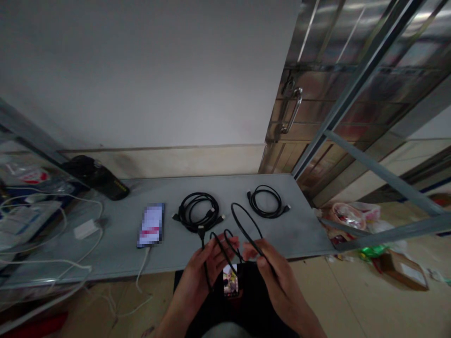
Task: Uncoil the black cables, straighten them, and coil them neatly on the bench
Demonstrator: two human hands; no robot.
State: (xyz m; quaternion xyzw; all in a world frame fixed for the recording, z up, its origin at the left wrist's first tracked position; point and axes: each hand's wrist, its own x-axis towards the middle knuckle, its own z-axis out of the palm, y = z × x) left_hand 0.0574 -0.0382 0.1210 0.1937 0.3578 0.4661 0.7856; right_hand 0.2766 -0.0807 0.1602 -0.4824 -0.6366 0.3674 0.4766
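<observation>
Between my two hands, just over the front edge of the shelf, a black cable [243,228] hangs in loose loops. My left hand [207,263] holds one end of it against the thumb and palm, with the plug [201,230] sticking up past the thumb. My right hand [273,267] pinches another stretch of the cable, which arches up and back toward the left. Beyond them a thick coil of black cable [199,195] with several plugs lies on the shelf. Farther right sits a smaller coiled black cable [266,216].
A phone [151,225] on a white cord lies left on the grey shelf [176,260]. Behind it are a black bottle [102,178] and a white adapter [86,229]. A metal post [317,141] rises at the right. Another lit phone [230,280] is below my hands.
</observation>
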